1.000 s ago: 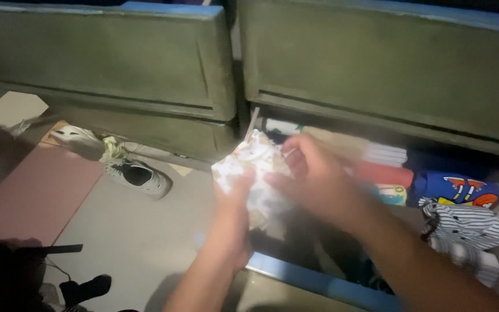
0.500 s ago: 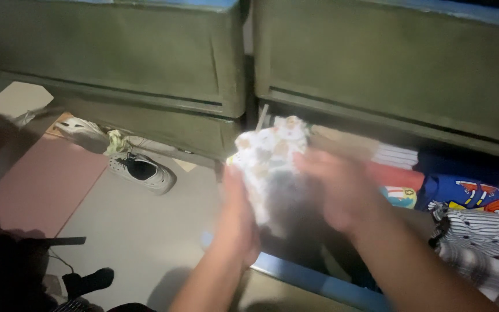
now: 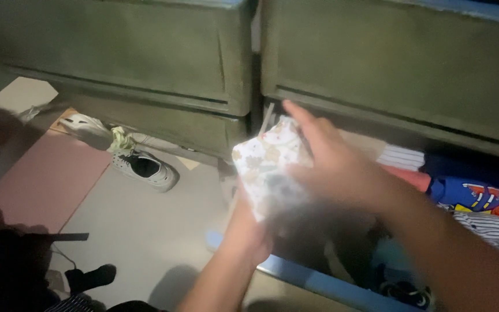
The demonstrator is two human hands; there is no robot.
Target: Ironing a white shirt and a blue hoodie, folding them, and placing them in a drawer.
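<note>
1. Patterned cloth (image 3: 264, 164): centre of the frame, held up above the front edge of the open drawer (image 3: 319, 283). It sits between the two hands, the left below it and the right over its upper right side.
2. Left hand (image 3: 249, 231): lower centre, forearm rising from the bottom edge. It supports the cloth from underneath; the fingers are hidden behind the fabric, so how far they are curled cannot be told.
3. Right hand (image 3: 333, 167): right of centre, forearm entering from the lower right corner. Fingers extended and spread, laid flat against the cloth's upper right part, the fingertips reaching past its top edge. Motion blur softens its outline.
4. Cloth, appearance: white or cream ground with small scattered prints in tan and muted colours; soft, bunched into a roughly folded pad, lower part in shadow.
5. Drawer contents, right of the frame: blue garment with red and yellow print (image 3: 477, 199), striped garment (image 3: 492, 228) below it, a red folded piece (image 3: 408, 176) and a pale striped piece (image 3: 399, 157) further back.
6. Green drawer fronts (image 3: 145, 52): across the top of the frame.
7. White shoe (image 3: 145, 169): on the floor, left of centre, with a pink mat (image 3: 41, 182) at far left.
</note>
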